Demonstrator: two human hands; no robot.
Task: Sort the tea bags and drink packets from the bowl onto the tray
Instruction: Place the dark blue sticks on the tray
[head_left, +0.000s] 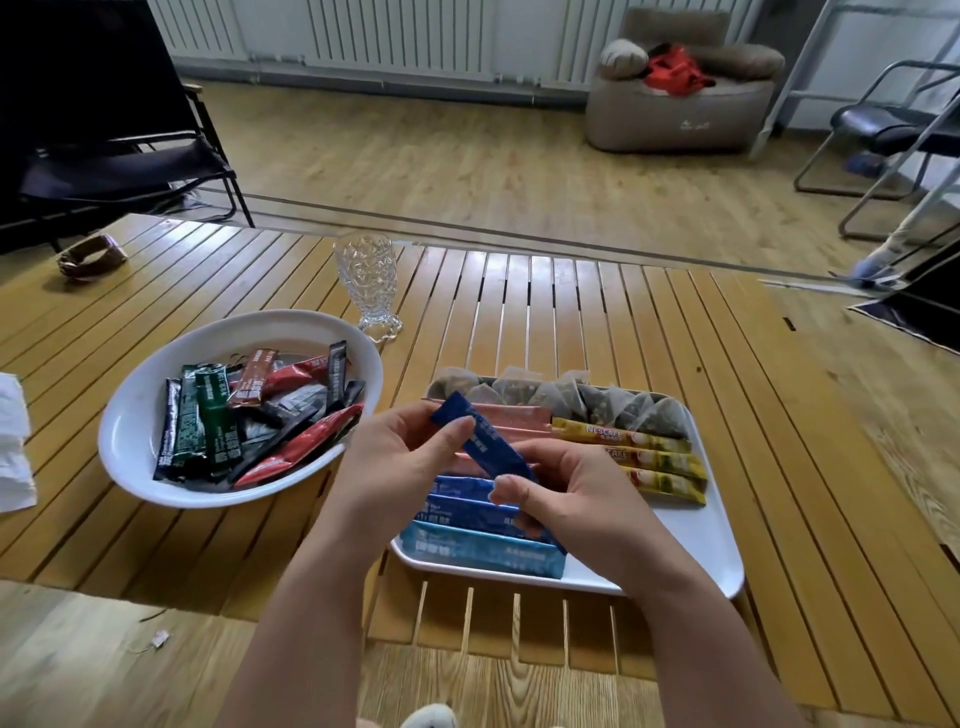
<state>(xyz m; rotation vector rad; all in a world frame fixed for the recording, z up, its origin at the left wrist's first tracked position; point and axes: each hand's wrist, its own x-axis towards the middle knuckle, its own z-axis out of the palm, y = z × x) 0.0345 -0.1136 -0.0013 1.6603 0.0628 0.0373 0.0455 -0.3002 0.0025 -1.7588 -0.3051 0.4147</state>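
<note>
A dark blue stick packet (485, 441) is held over the white tray (698, 535); my left hand (400, 462) pinches its upper end and my right hand (566, 499) grips its lower end. On the tray lie a row of pyramid tea bags (582, 397) at the back, pink packets (514, 418), yellow Nescafe packets (644, 457) and blue packets (483, 540) at the front. The white oval bowl (135, 415) to the left holds several black, green, red and brown packets (260, 421).
A cut-glass tumbler (369, 286) stands behind the bowl on the slatted wooden table (571, 312). White paper (13, 441) lies at the left edge, a brown band (91, 254) at the far left corner. Chairs and a beanbag seat stand on the floor beyond.
</note>
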